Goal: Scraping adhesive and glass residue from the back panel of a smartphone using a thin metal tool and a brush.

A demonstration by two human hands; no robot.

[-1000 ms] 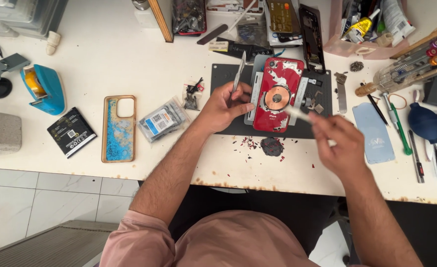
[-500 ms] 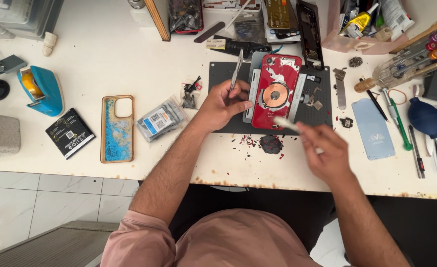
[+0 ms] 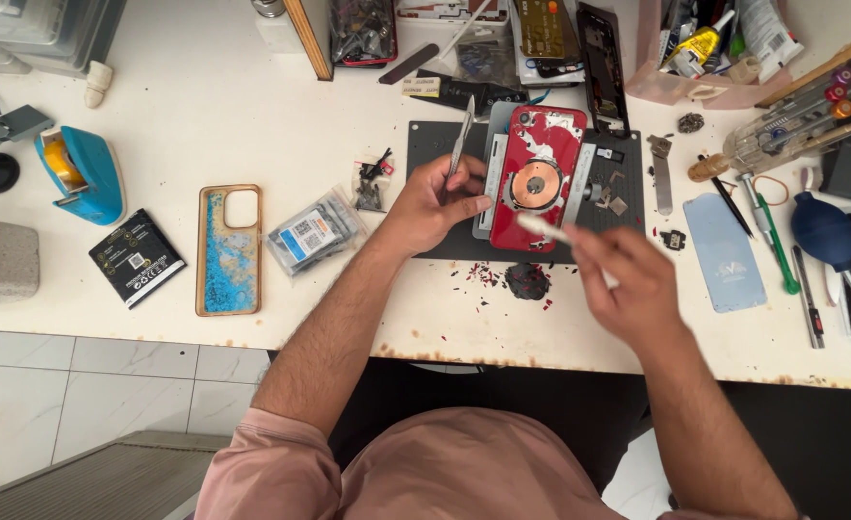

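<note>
Tweezers (image 3: 461, 137) stand upright in the left hand (image 3: 432, 202), fingers pinched on them, just left of the red phone (image 3: 537, 178) lying on the dark mat (image 3: 435, 144). Right hand (image 3: 628, 284) grips a white brush (image 3: 539, 227), tip over the phone.

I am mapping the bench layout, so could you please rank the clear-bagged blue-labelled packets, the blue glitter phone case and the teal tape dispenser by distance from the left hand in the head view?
1. Clear-bagged blue-labelled packets, just left of the left hand.
2. Blue glitter phone case, further left.
3. Teal tape dispenser, far left.
</note>
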